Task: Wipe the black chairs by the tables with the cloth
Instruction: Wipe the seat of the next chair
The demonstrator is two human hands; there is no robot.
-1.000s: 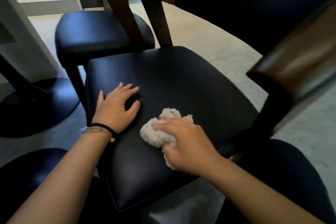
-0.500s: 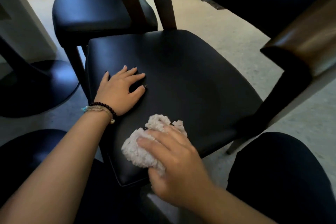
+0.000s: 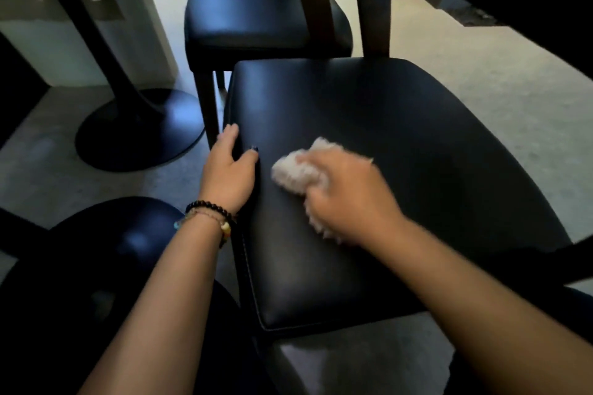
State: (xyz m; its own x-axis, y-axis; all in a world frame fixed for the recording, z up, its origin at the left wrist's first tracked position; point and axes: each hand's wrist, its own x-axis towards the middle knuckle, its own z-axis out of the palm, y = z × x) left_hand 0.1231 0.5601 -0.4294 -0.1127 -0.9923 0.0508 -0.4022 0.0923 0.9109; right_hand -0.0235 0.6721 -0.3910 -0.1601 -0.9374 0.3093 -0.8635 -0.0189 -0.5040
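Cloth (image 3: 296,170): bunched under the right hand (image 3: 345,199), fingers curled round it, on the near chair seat (image 3: 417,151). Since half a second ago it has swept from the seat's front edge toward the middle left; wiping continues, far half seemingly unwiped. Left hand (image 3: 229,170) has slid to the seat's left edge, thumb on top, fingers hooked over the side, bracing. Right hand motion-blurred; chair back cut off; second chair (image 3: 247,9) partly hidden.

Glossy leather seat (image 3: 401,144), fluffy cloth (image 3: 296,170)

Dim, backlit scene; motion blur, wide-angle distortion.
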